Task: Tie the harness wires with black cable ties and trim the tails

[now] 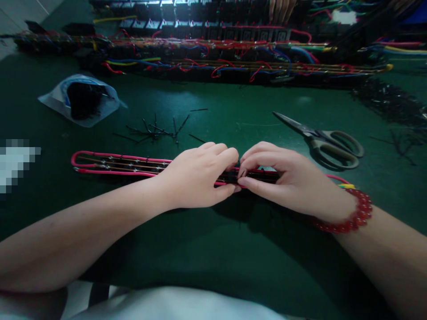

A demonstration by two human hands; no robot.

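A long black strip edged with a looped red wire lies across the green table, with brown lines and solder points along it. My left hand grips the middle of this strip, fingers on the far side and thumb on the near side. Close beside it, my right hand has thumb and fingertips pinched together at the strip, holding a thin dark piece that looks like a cable tie. Part of the strip is hidden under both hands. A yellow piece shows near my right wrist.
Scissors lie beyond my right hand. Loose black ties are scattered behind my left hand, near an opened plastic bag of them. Wired strips span the back. Dark clippings lie at right; another person's fingers show at the top.
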